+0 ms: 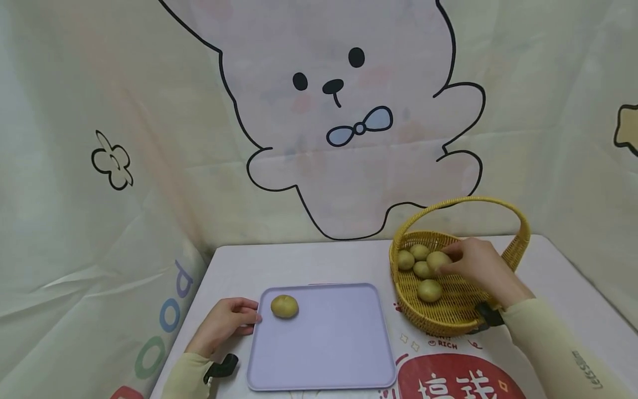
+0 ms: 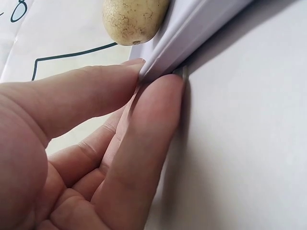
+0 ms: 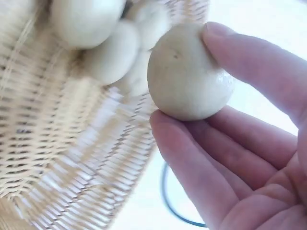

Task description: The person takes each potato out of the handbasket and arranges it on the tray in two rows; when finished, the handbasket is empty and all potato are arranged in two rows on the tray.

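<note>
My right hand (image 1: 476,269) pinches a potato (image 3: 189,74) between thumb and fingers, above the wicker basket (image 1: 438,321). Several other potatoes (image 1: 430,290) lie inside that basket, under its tall looped handle. At the left edge of a lavender tray (image 1: 324,349), my left hand (image 1: 226,324) holds the rim; the left wrist view shows thumb and finger on either side of it. One potato (image 1: 284,306) sits on the tray near its far left corner, close to the left hand.
The tray and basket stand on a white-covered table (image 1: 279,263) with a red printed patch (image 1: 458,379) at the front. Behind it hangs a cloth (image 1: 239,210) with a cartoon bear. Black straps (image 1: 221,368) cross both wrists.
</note>
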{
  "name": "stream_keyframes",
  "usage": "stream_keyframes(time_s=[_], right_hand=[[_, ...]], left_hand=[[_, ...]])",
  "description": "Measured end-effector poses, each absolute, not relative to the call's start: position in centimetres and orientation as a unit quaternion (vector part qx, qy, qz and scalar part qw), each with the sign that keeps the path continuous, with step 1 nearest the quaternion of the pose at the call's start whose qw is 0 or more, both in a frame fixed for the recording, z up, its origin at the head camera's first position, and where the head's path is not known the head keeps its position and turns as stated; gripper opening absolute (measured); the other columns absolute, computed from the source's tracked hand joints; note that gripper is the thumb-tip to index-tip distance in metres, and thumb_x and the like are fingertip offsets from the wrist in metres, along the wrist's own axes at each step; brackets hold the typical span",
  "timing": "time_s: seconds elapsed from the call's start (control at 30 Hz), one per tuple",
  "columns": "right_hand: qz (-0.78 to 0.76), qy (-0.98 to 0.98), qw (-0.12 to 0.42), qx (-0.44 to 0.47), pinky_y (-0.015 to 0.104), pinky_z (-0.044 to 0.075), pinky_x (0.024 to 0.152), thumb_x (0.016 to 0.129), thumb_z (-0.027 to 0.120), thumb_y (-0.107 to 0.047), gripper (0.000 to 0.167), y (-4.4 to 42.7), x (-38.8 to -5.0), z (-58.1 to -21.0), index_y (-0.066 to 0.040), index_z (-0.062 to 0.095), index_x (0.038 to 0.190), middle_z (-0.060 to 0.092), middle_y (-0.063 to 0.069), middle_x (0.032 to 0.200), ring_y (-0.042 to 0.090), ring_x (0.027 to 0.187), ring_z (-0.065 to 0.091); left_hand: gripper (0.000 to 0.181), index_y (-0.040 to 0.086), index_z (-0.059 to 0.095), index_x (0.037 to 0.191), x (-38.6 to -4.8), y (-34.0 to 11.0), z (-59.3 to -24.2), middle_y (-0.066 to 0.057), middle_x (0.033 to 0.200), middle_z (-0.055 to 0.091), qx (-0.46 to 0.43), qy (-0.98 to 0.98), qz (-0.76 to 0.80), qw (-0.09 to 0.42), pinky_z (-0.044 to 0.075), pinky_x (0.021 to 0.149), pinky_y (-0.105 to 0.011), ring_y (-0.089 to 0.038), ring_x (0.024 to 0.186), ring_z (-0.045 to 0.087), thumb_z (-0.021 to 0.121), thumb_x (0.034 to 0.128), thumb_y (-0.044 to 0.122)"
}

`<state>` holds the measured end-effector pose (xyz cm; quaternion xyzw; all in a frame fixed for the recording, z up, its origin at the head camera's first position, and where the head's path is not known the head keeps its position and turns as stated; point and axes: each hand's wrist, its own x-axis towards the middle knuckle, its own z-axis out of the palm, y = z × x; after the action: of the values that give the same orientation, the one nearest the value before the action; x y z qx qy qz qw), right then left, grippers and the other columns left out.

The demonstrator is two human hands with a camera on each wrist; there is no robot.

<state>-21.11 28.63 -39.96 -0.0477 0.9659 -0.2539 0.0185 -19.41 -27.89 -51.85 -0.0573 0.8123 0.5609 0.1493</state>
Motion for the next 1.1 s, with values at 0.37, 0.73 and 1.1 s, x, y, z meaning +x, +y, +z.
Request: stream_keyframes(time_s=[0.37, 0.73, 1.1], right_hand=[[-0.287, 0.956, -0.003, -0.059, 0.058, 0.060, 0.094, 0.084, 0.092, -0.048, 0.063, 23.8, -16.4, -38.8, -0.007, 0.078, 0.129, 0.081, 0.015, 0.119, 0.034, 0.113, 0.074], [-0.345, 0.935, 0.019, -0.078, 0.036, 0.064, 0.082, 0.078, 0.097, -0.042, 0.057, 16.8, -15.5, -41.0, -0.010, 0.081, 0.123, 0.082, 0.003, 0.111, 0.015, 0.099, 0.076], [-0.375, 0.920, 0.038, -0.110, 0.038, 0.062, 0.085, 0.076, 0.099, -0.023, 0.045, 10.1, -18.5, -44.4, -0.009, 0.084, 0.116, 0.082, 0.001, 0.106, 0.015, 0.094, 0.073]], left_hand=[[0.040, -0.005, 0.072, 0.123, -19.4, -28.3, -51.8, -0.008, 0.103, 0.077, -0.063, 0.812, 0.563, 0.140, 0.067, 0.078, -0.030, -0.016, 0.091, 0.074, 0.086, 0.0899, 0.011], [0.038, -0.003, 0.074, 0.122, -19.4, -28.0, -52.1, -0.007, 0.101, 0.077, -0.049, 0.812, 0.564, 0.144, 0.066, 0.077, -0.030, -0.016, 0.087, 0.074, 0.086, 0.0904, 0.013], [0.039, -0.004, 0.073, 0.122, -19.3, -28.0, -52.1, -0.006, 0.098, 0.078, -0.049, 0.809, 0.569, 0.140, 0.067, 0.076, -0.031, -0.015, 0.085, 0.073, 0.086, 0.0890, 0.010]])
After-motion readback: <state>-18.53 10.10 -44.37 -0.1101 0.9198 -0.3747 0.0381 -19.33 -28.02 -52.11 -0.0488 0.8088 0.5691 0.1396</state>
